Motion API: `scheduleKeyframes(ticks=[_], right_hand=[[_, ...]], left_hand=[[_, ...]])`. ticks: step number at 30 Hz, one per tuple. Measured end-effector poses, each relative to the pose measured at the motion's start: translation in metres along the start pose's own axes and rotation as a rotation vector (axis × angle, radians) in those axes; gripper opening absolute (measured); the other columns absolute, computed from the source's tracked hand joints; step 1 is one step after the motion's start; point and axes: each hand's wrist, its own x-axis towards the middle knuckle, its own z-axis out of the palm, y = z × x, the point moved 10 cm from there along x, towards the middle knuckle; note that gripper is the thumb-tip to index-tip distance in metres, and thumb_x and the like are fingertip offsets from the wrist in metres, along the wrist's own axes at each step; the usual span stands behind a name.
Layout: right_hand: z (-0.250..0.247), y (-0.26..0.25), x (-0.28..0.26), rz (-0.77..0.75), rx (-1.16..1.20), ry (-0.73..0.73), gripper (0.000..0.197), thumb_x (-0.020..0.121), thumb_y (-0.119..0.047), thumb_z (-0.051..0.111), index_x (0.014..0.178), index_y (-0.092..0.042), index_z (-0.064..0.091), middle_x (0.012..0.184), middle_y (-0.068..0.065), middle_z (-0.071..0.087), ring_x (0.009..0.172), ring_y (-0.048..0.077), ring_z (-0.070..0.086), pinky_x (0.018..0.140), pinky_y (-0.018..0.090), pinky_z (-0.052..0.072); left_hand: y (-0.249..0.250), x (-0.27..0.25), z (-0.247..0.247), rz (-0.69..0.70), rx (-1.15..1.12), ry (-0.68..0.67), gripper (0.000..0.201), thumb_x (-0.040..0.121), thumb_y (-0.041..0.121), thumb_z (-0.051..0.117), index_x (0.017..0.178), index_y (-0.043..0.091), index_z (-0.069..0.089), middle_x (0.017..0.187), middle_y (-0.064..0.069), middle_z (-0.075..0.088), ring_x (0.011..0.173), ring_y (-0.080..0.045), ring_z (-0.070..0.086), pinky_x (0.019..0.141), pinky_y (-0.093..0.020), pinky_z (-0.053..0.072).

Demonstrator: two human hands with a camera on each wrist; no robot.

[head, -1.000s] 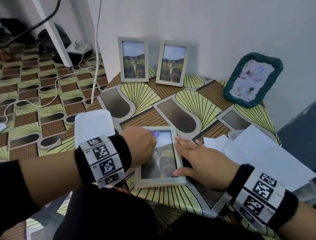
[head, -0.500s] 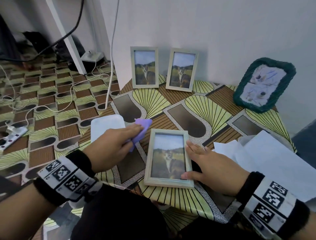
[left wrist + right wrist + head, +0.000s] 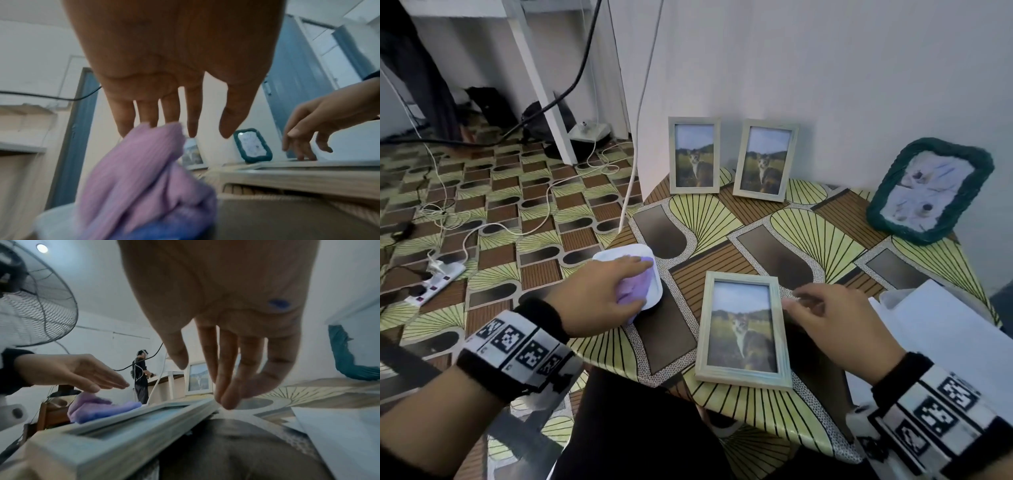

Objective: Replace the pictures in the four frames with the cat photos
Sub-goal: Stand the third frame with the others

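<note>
Since a second ago the left hand (image 3: 599, 291) has left the glass of the flat frame and carried the crumpled lilac cleaning cloth (image 3: 635, 291) over to the shallow white plastic tray (image 3: 654, 274) at the table's left edge. Its fingers are now straight and slightly spread just above the cloth, which lies loose in the tray. The tray sits right at the edge, so a careless push could tip it to the floor.

In the middle, the pale wooden frame with a cat photo (image 3: 743, 329) lies flat near the front edge. The right hand (image 3: 835, 318) has lifted, its fingers relaxed and apart, tips resting at the frame's upper right corner; a nudge could slide it off.

Two matching cat frames (image 3: 694, 154) stand against the wall. The green woven frame (image 3: 928, 186) at right still shows its old picture and leans, easy to topple.
</note>
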Motion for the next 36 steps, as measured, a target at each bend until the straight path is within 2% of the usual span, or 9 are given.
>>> scheduleKeyframes(ticks=[4,8,11,15,18,24,28,32,36], right_hand=[[0.019,0.009,0.003,0.105,-0.062,-0.194,0.051,0.091,-0.06,0.051,0.078,-0.013,0.069,0.067,-0.004,0.062,0.072,0.017,0.059,0.062,0.03,0.041],[0.034,0.001,-0.004,0.135,-0.105,-0.286,0.057,0.092,-0.06,0.049,0.062,-0.012,0.054,0.058,0.001,0.058,0.057,0.017,0.057,0.056,0.031,0.044],[0.042,-0.004,-0.007,0.184,-0.031,-0.33,0.045,0.093,-0.056,0.05,0.069,-0.018,0.053,0.066,-0.001,0.059,0.06,0.016,0.058,0.055,0.031,0.049],[0.042,-0.012,-0.01,0.216,0.113,-0.29,0.03,0.095,-0.048,0.052,0.089,-0.019,0.05,0.083,-0.002,0.062,0.073,0.016,0.059,0.062,0.033,0.047],[0.024,-0.015,-0.009,0.229,0.312,-0.118,0.031,0.098,-0.047,0.048,0.104,-0.018,0.039,0.09,0.0,0.063,0.078,0.014,0.062,0.059,0.026,0.045],[-0.021,-0.041,-0.005,0.113,0.845,0.073,0.037,0.086,-0.058,0.055,0.111,-0.031,0.048,0.105,-0.001,0.069,0.093,0.012,0.07,0.075,0.03,0.059],[-0.048,-0.054,-0.001,0.034,0.962,0.095,0.038,0.091,-0.057,0.048,0.123,-0.038,0.052,0.108,-0.013,0.072,0.097,0.007,0.071,0.08,0.027,0.058],[-0.055,-0.047,0.003,0.129,1.15,0.023,0.027,0.102,-0.042,0.041,0.116,-0.033,0.062,0.112,0.003,0.073,0.103,0.025,0.071,0.093,0.052,0.054],[-0.057,-0.035,0.012,0.167,1.242,-0.013,0.027,0.104,-0.031,0.04,0.125,-0.025,0.057,0.112,0.007,0.073,0.101,0.029,0.071,0.085,0.05,0.058]], left_hand=[[0.057,-0.008,-0.013,0.129,-0.026,0.145,0.03,0.085,0.051,0.054,0.108,0.034,0.065,0.113,0.019,0.066,0.105,-0.003,0.06,0.09,-0.028,0.047],[0.084,-0.006,0.06,0.086,0.109,-0.172,0.053,0.091,0.056,0.046,0.136,0.031,0.037,0.124,0.008,0.052,0.113,-0.015,0.053,0.092,-0.033,0.046],[0.091,0.003,0.073,0.09,-0.097,-0.163,0.063,0.092,0.045,0.053,0.148,0.025,0.029,0.132,0.004,0.053,0.121,-0.013,0.051,0.1,-0.032,0.044],[0.098,0.012,0.059,0.036,-0.557,-0.103,0.048,0.091,0.014,0.063,0.134,0.029,0.046,0.089,0.026,0.068,0.08,0.016,0.06,0.067,-0.004,0.043],[0.102,0.012,0.04,0.022,-0.883,0.001,0.05,0.092,-0.007,0.055,0.116,0.037,0.049,0.09,0.036,0.067,0.077,0.013,0.064,0.062,-0.005,0.047],[0.134,0.013,-0.004,0.181,-1.275,-0.017,0.041,0.092,0.013,0.05,0.127,0.033,0.054,0.118,0.009,0.07,0.106,-0.012,0.068,0.076,-0.023,0.057],[0.151,0.021,-0.031,0.303,-1.238,0.045,0.042,0.09,0.024,0.05,0.127,0.042,0.055,0.12,0.013,0.068,0.108,-0.009,0.066,0.077,-0.021,0.056],[0.151,0.033,-0.032,0.313,-1.21,-0.008,0.047,0.099,0.013,0.048,0.128,0.049,0.055,0.12,0.005,0.068,0.107,-0.013,0.067,0.077,-0.023,0.055],[0.145,0.055,-0.024,0.206,-1.249,-0.049,0.057,0.097,0.009,0.052,0.121,0.06,0.054,0.105,0.001,0.07,0.093,-0.016,0.071,0.07,-0.029,0.059]])
